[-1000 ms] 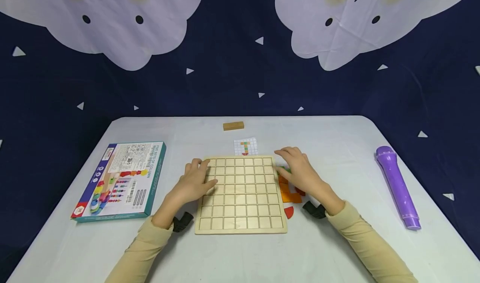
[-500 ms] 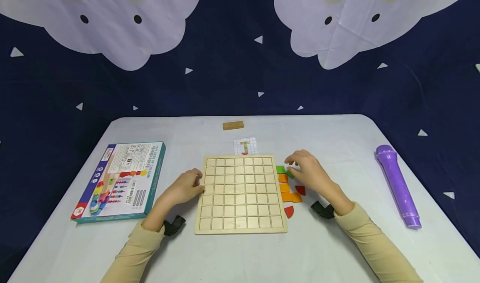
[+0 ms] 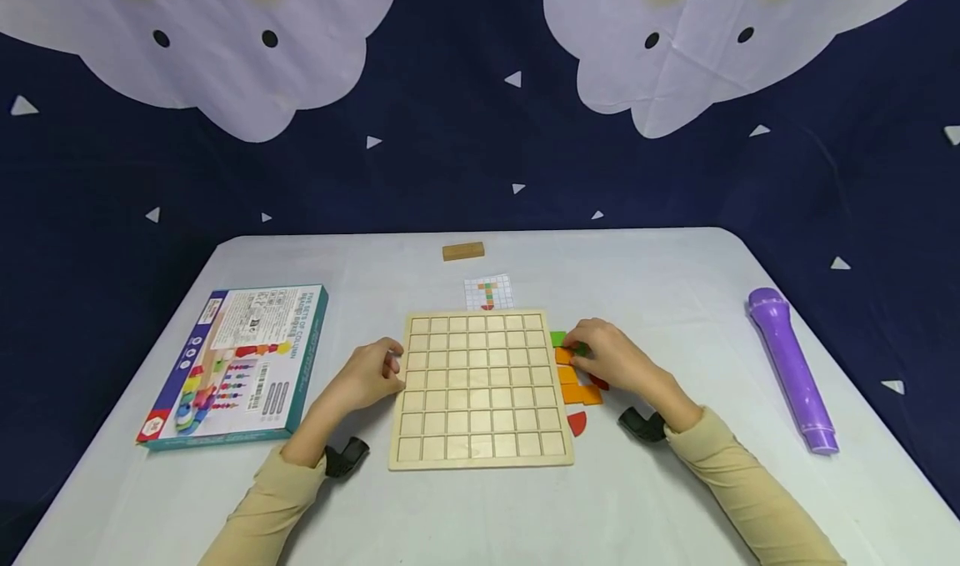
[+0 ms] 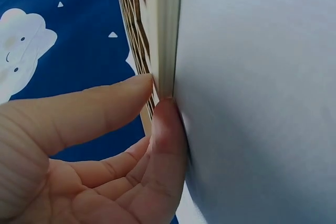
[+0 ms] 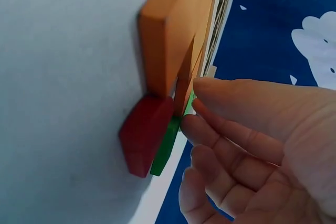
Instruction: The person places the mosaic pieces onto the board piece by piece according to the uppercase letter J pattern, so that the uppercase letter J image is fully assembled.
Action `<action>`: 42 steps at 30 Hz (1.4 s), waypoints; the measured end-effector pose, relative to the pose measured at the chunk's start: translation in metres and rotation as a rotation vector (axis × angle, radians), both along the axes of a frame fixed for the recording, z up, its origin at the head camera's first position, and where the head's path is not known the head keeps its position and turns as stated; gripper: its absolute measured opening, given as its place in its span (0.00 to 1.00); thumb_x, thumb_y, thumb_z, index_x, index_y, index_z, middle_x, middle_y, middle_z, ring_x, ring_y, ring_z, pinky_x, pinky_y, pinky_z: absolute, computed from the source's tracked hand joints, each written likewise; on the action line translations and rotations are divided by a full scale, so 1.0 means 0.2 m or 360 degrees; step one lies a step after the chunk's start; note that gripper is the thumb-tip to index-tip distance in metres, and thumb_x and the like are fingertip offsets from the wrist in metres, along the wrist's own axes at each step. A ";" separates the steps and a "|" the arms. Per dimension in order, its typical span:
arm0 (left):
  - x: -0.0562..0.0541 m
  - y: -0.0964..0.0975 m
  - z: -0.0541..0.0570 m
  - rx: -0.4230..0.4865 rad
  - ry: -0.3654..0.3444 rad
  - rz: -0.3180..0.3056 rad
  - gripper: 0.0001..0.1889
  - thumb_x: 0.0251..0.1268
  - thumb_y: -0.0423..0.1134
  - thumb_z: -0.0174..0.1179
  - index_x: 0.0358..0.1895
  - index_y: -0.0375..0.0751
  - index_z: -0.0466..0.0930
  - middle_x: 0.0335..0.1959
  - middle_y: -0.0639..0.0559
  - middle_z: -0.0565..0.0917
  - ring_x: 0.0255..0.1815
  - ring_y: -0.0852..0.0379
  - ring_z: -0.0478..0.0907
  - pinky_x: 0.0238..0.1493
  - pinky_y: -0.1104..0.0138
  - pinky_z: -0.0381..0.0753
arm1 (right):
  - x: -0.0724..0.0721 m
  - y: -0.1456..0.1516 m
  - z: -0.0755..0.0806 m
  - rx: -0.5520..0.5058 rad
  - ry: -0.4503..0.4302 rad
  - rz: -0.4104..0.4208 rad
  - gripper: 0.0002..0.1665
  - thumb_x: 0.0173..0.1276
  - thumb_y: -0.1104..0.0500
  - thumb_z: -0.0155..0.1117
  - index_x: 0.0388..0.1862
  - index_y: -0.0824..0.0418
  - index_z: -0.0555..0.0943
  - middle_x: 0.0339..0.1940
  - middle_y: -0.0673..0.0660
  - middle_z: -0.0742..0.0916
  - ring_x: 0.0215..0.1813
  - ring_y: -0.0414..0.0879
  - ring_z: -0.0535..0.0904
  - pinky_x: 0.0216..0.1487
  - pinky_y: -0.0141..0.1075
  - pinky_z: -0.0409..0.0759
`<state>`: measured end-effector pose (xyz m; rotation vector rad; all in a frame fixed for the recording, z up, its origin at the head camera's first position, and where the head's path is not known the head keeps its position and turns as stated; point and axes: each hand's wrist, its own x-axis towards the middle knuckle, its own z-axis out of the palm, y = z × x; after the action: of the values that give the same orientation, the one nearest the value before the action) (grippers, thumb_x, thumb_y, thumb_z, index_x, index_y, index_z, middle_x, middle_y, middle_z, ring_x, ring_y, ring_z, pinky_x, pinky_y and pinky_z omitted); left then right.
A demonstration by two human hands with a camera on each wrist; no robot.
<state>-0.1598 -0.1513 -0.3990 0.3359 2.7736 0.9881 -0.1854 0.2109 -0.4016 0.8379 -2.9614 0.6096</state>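
Just touching the board (image 3: pixel 483 401) with a relaxed left grip (image 3: pixel 366 376). Got orange blocks (image 3: pixel 572 393) and green blocks (image 3: pixel 558 338) at the right grip (image 3: pixel 613 356), can't tell if pinching any.

One board (image 3: pixel 478 379), one box (image 3: pixel 240 362), two red pieces (image 3: pixel 577 423).

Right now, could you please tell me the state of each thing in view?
Wooden grid board: flat, grid side up
Orange, green and red pieces: loose, beside the board
Left hand: touching the board's left edge
Right hand: loosely curled, at the pieces
Pattern card: face up
Column beads box: closed, flat
Purple tube: on its side
Wooden block: lying flat
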 end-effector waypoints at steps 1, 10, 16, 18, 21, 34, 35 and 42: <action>0.00 0.00 0.00 0.0003 -0.0001 0.0005 0.22 0.49 0.25 0.64 0.51 0.25 0.71 0.30 0.46 0.77 0.27 0.60 0.70 0.31 0.69 0.70 | 0.00 0.00 0.00 0.0006 -0.0010 0.0009 0.10 0.57 0.65 0.68 0.39 0.63 0.84 0.38 0.56 0.85 0.43 0.49 0.79 0.48 0.45 0.77; 0.00 0.02 0.01 0.0005 0.0003 0.0007 0.22 0.49 0.25 0.64 0.50 0.24 0.72 0.32 0.45 0.76 0.28 0.59 0.70 0.32 0.69 0.70 | -0.01 0.00 -0.01 -0.0009 -0.0021 0.0074 0.10 0.57 0.65 0.67 0.39 0.63 0.84 0.35 0.54 0.83 0.38 0.45 0.76 0.44 0.40 0.77; 0.00 0.02 0.00 0.0020 0.0015 -0.0005 0.22 0.48 0.23 0.64 0.49 0.24 0.72 0.32 0.44 0.76 0.29 0.58 0.71 0.32 0.68 0.71 | -0.02 0.01 -0.01 -0.0004 -0.0039 0.0120 0.11 0.56 0.66 0.67 0.40 0.65 0.83 0.34 0.55 0.82 0.34 0.41 0.73 0.38 0.33 0.75; 0.00 0.02 0.00 0.0027 0.0013 -0.0013 0.22 0.48 0.23 0.64 0.50 0.23 0.72 0.33 0.44 0.76 0.29 0.58 0.72 0.33 0.68 0.72 | -0.03 0.02 -0.01 0.0016 -0.0053 0.0136 0.11 0.56 0.66 0.67 0.40 0.66 0.83 0.33 0.55 0.82 0.33 0.40 0.72 0.36 0.32 0.74; 0.00 0.03 0.00 0.0044 0.0006 -0.0023 0.22 0.48 0.23 0.64 0.50 0.23 0.72 0.33 0.43 0.76 0.30 0.58 0.73 0.32 0.68 0.73 | -0.03 0.02 0.00 0.0053 -0.0075 0.0133 0.10 0.56 0.65 0.67 0.38 0.66 0.84 0.31 0.54 0.82 0.31 0.40 0.70 0.34 0.30 0.72; 0.01 0.06 0.00 0.0058 0.0007 -0.0014 0.24 0.48 0.23 0.64 0.52 0.23 0.72 0.35 0.43 0.77 0.32 0.58 0.73 0.34 0.68 0.74 | -0.03 0.07 0.04 0.0066 -0.0036 0.0127 0.07 0.52 0.65 0.68 0.33 0.64 0.84 0.30 0.53 0.82 0.30 0.39 0.70 0.31 0.28 0.71; 0.01 0.06 -0.01 0.0062 0.0008 -0.0012 0.24 0.47 0.23 0.65 0.52 0.23 0.72 0.35 0.43 0.77 0.32 0.58 0.73 0.34 0.68 0.74 | -0.03 0.07 0.04 0.0069 -0.0033 0.0127 0.08 0.52 0.65 0.68 0.33 0.64 0.84 0.30 0.53 0.82 0.30 0.39 0.71 0.31 0.29 0.71; 0.00 0.05 -0.01 0.0091 0.0011 -0.0011 0.24 0.46 0.23 0.65 0.51 0.23 0.72 0.35 0.43 0.77 0.32 0.57 0.74 0.33 0.69 0.73 | -0.04 0.06 0.06 0.0076 -0.0029 0.0095 0.09 0.53 0.64 0.69 0.35 0.64 0.84 0.32 0.54 0.83 0.31 0.41 0.74 0.34 0.30 0.75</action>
<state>-0.1595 -0.1406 -0.4018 0.3576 2.7523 1.0684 -0.1925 0.2229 -0.3894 0.9323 -2.9884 0.5539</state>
